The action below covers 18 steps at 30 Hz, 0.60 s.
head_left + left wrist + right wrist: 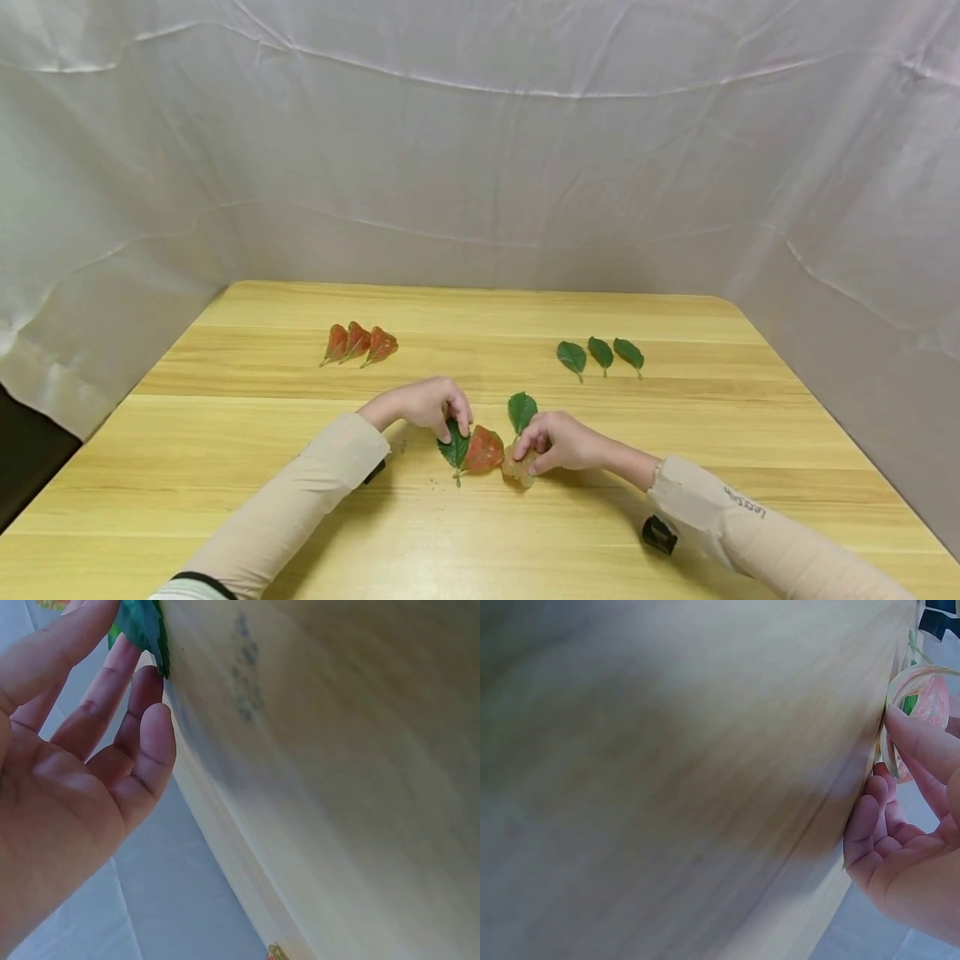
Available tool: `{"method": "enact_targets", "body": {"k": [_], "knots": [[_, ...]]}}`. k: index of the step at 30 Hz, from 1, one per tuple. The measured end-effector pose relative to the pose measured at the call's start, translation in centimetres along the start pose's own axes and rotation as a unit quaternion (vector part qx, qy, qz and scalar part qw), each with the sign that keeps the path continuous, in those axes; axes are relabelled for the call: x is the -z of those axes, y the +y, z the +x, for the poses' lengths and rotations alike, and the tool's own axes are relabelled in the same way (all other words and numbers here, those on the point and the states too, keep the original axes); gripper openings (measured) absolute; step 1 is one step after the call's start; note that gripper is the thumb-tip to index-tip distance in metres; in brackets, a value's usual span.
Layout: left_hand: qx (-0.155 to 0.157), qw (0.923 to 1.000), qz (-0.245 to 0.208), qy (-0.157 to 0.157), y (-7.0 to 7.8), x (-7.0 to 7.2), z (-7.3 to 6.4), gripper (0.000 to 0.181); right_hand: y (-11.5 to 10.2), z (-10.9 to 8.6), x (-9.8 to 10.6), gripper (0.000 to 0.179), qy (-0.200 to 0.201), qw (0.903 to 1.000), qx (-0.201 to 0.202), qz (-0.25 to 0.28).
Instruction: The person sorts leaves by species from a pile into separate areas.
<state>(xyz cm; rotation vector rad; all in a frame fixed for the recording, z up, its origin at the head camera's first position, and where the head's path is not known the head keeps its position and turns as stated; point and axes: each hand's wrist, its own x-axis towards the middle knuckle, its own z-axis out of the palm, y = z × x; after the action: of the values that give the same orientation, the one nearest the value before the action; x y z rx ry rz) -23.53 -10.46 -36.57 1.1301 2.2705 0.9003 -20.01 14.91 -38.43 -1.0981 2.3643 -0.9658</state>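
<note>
"What is surrounding the work?"

"Pale sheeting is enclosing a wooden table. At left, a red trio is lying fanned, apparently grouping like with like."

"And the left hand?"

"Its thumb and fingers are pinching the dark leaf by its far end, probably steadying it; that leaf is touching the red leaf."

"The right hand?"

"It is pinching the pale leaf, likely because something so thin is offering little else to grip. The upper leaf is lying just beyond."

"Far right?"

"A green trio is lying side by side, stalks pointing nearer, seemingly sorted by colour."
</note>
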Motion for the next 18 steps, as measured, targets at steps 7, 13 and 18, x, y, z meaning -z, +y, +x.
{"method": "enact_targets", "body": {"k": [7,13,18], "knots": [[-0.013,0.9999,0.002,-0.005,-0.12,-0.02,0.05,0.018,-0.1,-0.02,0.04,0.015,0.001,1.0,0.002,-0.001],[-0.01,0.9999,0.005,-0.007,-0.07,-0.01,0.08,0.018,-0.17,-0.02,0.04,0.015,0.0,1.0,0.001,0.001],[-0.011,0.9999,0.008,-0.007,-0.08,-0.01,0.1,0.018,-0.3,-0.02,0.06,0.015,0.0,1.0,-0.001,0.0]]}}
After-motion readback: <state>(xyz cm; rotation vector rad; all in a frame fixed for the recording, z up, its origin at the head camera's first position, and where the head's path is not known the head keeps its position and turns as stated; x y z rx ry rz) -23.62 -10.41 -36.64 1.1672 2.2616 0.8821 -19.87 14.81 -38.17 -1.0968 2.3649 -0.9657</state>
